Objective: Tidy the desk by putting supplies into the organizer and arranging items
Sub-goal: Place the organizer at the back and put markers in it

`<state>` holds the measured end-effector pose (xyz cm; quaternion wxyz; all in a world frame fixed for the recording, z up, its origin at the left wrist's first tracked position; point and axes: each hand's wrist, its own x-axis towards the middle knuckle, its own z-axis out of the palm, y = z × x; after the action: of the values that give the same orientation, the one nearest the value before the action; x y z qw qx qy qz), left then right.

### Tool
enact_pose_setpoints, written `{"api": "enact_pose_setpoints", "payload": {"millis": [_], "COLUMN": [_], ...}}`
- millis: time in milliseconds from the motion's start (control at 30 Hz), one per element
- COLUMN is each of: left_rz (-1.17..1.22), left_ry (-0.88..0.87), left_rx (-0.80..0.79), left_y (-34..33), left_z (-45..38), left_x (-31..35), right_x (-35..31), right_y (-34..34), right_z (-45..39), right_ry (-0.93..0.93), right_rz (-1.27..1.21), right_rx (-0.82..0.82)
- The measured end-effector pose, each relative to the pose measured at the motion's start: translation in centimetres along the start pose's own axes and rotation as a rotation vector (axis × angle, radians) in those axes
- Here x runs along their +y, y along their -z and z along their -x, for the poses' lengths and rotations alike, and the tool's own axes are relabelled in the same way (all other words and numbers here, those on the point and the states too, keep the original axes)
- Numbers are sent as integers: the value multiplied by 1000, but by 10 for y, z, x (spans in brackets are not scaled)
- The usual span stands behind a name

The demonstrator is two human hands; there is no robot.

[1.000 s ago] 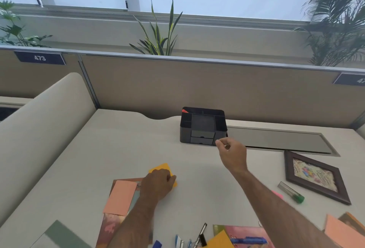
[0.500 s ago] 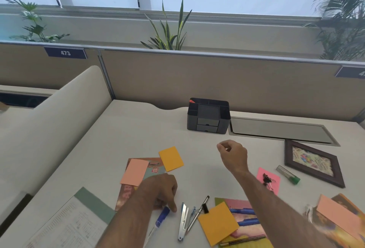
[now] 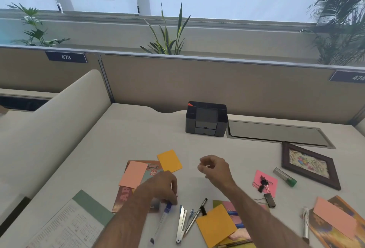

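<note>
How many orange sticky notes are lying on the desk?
2. One orange sticky note lies past the left hand, overlapping a booklet's corner. The other lies near the front edge on a colourful card, beneath the right forearm. More could be hidden.

Since a second ago the left hand [image 3: 162,186] has drawn back from the orange sticky note [image 3: 169,160] to the blue-capped pen [image 3: 160,221], fingertips at its cap, while the right hand [image 3: 215,168] has pulled away from the black organizer [image 3: 206,118] and hangs loosely curled above the tabletop [image 3: 122,139].
</note>
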<state>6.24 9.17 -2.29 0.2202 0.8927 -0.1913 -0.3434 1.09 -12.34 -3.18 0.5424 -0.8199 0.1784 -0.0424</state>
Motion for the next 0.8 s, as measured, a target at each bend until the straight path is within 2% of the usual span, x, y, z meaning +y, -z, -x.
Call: {"api": "enact_pose_setpoints", "payload": {"millis": [133,233,433,567,700,800], "left_rz": [131,150,238,345,48,-178], "left_ry": [-122,-215,-396,-389,-288,-312], "left_rx": [239,454,694,795,741,706], "left_y": [28,43,46,37,18,0], "left_z": [-12,-23,-47,-63,-87,-105], "left_x": [25,48,72,63,31,6], "right_x": [-5,-12,-25,-34,-44,-63], "right_y": [-8,-17,-28,-16,7,21], "right_z": [-1,-4,-22,-46,-84,-112], "right_ry": [6,43,101,89,179,271], "right_rz": [-109,-100,-47,-105,-29,-8], "right_rx": [-221,-296,-70,38,155,261]}}
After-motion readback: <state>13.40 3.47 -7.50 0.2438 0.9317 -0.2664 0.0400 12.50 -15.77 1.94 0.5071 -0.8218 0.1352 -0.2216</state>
